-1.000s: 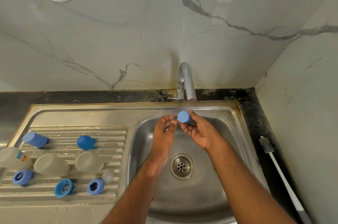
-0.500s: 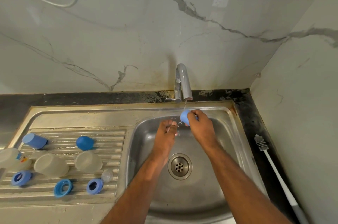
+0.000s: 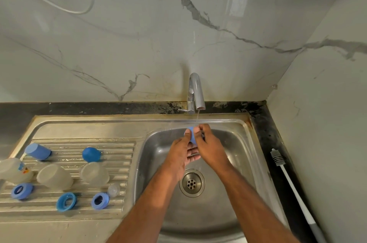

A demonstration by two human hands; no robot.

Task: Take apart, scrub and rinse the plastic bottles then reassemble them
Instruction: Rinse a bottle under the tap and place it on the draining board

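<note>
Blue cap (image 3: 191, 135) under a thin stream from the tap (image 3: 195, 92), over the sink (image 3: 234, 143).
Likely light, stiff, slick when wet (grip best across the sidewall). Right hand (image 3: 210, 147) curls round it, thumb on its side; left hand (image 3: 181, 155) rests its thumb on it, fingers (image 3: 193, 153) loosely extended beneath.

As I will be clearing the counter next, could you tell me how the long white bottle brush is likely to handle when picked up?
The bottle brush looks thin and long, so probably light. Its grey handle end looks thicker, so it may hang tail-heavy. The bristle head likely flexes.
</note>
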